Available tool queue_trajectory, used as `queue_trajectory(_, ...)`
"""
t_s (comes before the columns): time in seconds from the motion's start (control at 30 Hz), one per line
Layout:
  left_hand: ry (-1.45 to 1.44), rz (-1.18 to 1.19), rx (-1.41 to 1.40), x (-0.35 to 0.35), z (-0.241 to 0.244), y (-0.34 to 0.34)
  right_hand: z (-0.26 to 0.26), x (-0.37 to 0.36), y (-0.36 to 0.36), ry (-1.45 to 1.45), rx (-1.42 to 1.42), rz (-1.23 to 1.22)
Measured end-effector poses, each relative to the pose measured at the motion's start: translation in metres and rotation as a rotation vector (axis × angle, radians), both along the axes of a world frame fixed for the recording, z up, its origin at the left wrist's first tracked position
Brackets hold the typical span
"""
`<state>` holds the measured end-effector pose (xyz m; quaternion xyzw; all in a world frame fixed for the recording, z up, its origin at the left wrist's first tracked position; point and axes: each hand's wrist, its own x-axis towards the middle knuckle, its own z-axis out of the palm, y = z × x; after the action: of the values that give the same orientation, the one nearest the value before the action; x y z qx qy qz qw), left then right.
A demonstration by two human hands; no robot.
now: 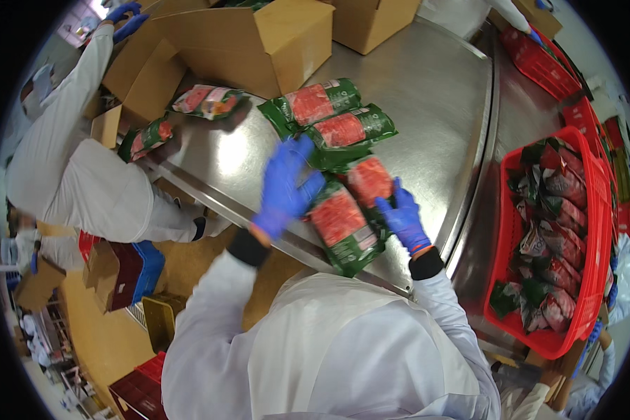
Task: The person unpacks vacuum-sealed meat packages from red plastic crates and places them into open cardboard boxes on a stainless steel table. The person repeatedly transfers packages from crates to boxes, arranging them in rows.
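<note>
My left hand (286, 186), in a blue glove, is slightly blurred above the near-left side of a group of green plastic packs of red minced meat. Its thumb and fingers are apart, and nothing shows between them. Gloved in blue too, my right hand (405, 216) rests with spread fingers against the right edge of a meat pack (370, 181). Closer to me lies another pack (341, 218), overhanging the steel table's front edge. Two more packs, one farther (315, 104) and one nearer (341, 129), lie side by side beyond my hands.
Open cardboard boxes (226, 47) stand at the table's back left, with loose packs (207, 102) before them. A red plastic crate (590, 310) of bagged meat stands to the right of the steel table (420, 79). A co-worker in white (105, 194) stands at left.
</note>
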<state>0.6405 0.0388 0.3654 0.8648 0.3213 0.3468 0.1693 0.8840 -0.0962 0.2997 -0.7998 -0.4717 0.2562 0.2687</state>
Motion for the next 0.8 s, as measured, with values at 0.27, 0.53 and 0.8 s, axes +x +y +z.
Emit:
queue_trajectory(0.27,0.441,0.212,-0.093,-0.045,-0.013,-0.096,0.018,-0.083,0.037,0.101,-0.026,0.094)
queue_trajectory(0.53,0.384,0.194,-0.107,-0.089,-0.024,-0.102,-0.005,-0.15,0.076,0.405,0.264,0.401)
queue_trajectory(0.8,0.443,0.446,0.057,-0.148,-0.034,0.009,0.055,-0.116,0.169,0.414,0.615,0.463)
